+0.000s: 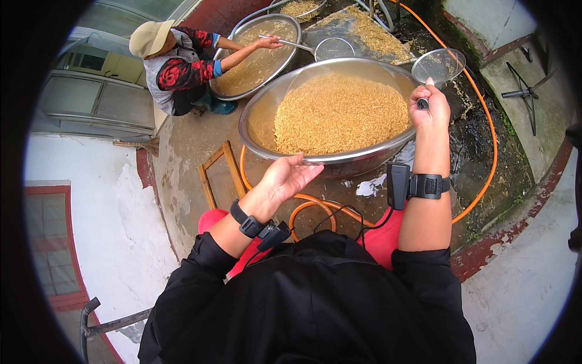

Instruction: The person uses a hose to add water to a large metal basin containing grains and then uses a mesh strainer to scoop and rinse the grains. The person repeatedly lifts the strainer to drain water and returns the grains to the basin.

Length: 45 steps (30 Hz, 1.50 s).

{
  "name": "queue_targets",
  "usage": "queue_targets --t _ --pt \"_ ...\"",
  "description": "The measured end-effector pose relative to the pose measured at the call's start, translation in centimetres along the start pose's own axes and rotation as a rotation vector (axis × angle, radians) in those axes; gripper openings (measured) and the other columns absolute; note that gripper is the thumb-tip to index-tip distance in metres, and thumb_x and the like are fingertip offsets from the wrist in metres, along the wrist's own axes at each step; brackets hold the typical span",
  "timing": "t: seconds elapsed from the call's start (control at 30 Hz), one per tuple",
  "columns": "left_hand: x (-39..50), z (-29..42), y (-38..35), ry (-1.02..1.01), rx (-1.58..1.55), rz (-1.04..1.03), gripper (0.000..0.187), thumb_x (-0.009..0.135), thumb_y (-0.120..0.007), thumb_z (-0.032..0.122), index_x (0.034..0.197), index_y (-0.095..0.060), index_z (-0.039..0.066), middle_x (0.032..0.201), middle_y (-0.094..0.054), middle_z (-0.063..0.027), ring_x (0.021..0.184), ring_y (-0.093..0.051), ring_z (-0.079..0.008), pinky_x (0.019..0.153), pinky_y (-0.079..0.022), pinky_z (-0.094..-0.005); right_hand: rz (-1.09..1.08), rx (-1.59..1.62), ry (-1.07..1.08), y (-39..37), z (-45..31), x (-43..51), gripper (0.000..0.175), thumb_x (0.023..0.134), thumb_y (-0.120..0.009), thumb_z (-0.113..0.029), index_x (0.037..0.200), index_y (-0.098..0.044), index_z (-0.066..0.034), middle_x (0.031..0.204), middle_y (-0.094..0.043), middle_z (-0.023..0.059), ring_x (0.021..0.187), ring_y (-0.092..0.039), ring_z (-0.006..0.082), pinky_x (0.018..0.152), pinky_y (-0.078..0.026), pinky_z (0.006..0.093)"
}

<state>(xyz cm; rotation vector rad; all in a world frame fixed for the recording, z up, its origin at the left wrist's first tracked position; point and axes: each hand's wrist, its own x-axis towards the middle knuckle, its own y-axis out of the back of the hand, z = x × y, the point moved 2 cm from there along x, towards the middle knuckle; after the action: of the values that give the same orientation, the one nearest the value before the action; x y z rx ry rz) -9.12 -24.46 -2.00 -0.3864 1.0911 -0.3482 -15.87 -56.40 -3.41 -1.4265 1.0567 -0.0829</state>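
Observation:
A large stainless steel basin (254,148) stands before me, heaped with small yellow-brown grain (341,116). Cloudy liquid shows at the pile's left side. My left hand (288,177) is at the near rim, palm up, thumb over the edge and fingers loosely extended beneath it. In my right hand (429,107) is the handle of a round wire-mesh strainer (439,66). The strainer is held past the basin's right rim, above the wet ground, and its mesh looks bare. My right fist is close to the rim; whether they touch I cannot tell.
At the far left a person (182,68) crouches, holding another strainer (334,49) by its handle over a second basin (291,43) of murky liquid. An orange hose (493,141) loops around my basin. A wooden frame (227,168) lies on the left. Husks cover a board (327,32) behind.

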Motion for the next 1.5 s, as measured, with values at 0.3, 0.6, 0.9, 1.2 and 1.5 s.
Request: queue_targets --t 0.3,0.6,0.9,1.2,1.5 --pt "-0.2 -0.3 0.7 0.028 -0.025 0.011 0.039 0.097 -0.039 0.013 0.12 -0.029 -0.016 0.116 -0.043 -0.03 0.108 -0.051 -0.0396 0.096 -0.047 -0.0457 -0.004 -0.058 -0.012 -0.3 0.1 -0.7 0.007 0.094 -0.046 -0.005 0.091 -0.041 -0.0016 0.063 -0.038 0.0003 0.048 -0.039 0.0071 0.042 -0.039 0.019" --pt "0.3 -1.2 8.6 0.172 -0.026 -0.001 0.035 0.094 -0.044 0.01 0.117 -0.036 -0.015 0.115 -0.048 -0.0289 0.108 -0.053 -0.0381 0.095 -0.048 -0.0439 -0.146 -0.069 -0.087 0.0 1.2 -1.9 0.01 0.095 -0.046 -0.009 0.091 -0.04 -0.0014 0.063 -0.039 0.0004 0.049 -0.039 0.0063 0.043 -0.038 0.0177" --pt "4.3 -2.8 22.5 0.228 0.116 0.177 0.023 0.085 -0.046 0.0 0.108 -0.049 -0.005 0.105 -0.058 -0.0182 0.093 -0.061 -0.0292 0.085 -0.053 -0.0436 -0.209 -0.091 -0.206 0.5 3.1 -3.8 0.009 0.094 -0.045 -0.003 0.091 -0.037 -0.0008 0.067 -0.037 0.0036 0.051 -0.039 0.0081 0.044 -0.04 0.0195" --pt "9.9 -4.9 31.9 0.301 0.179 0.281 0.033 0.08 -0.042 -0.009 0.111 -0.049 -0.004 0.105 -0.058 -0.0162 0.095 -0.06 -0.0297 0.086 -0.053 -0.0422 -0.17 -0.163 -0.243 0.9 5.9 -5.2 0.012 0.095 -0.045 -0.005 0.089 -0.037 0.0015 0.069 -0.037 0.004 0.051 -0.038 0.0081 0.044 -0.039 0.0203" --pt "11.5 -1.8 39.8 0.491 0.683 -0.008 0.035 0.082 -0.037 -0.006 0.113 -0.052 0.001 0.102 -0.063 -0.011 0.09 -0.064 -0.0242 0.084 -0.053 -0.0401 -0.2 -0.283 -0.315 1.0 7.2 -5.4 0.017 0.097 -0.042 -0.006 0.082 -0.036 -0.0014 0.064 -0.032 0.0008 0.05 -0.034 0.0079 0.043 -0.035 0.0206"
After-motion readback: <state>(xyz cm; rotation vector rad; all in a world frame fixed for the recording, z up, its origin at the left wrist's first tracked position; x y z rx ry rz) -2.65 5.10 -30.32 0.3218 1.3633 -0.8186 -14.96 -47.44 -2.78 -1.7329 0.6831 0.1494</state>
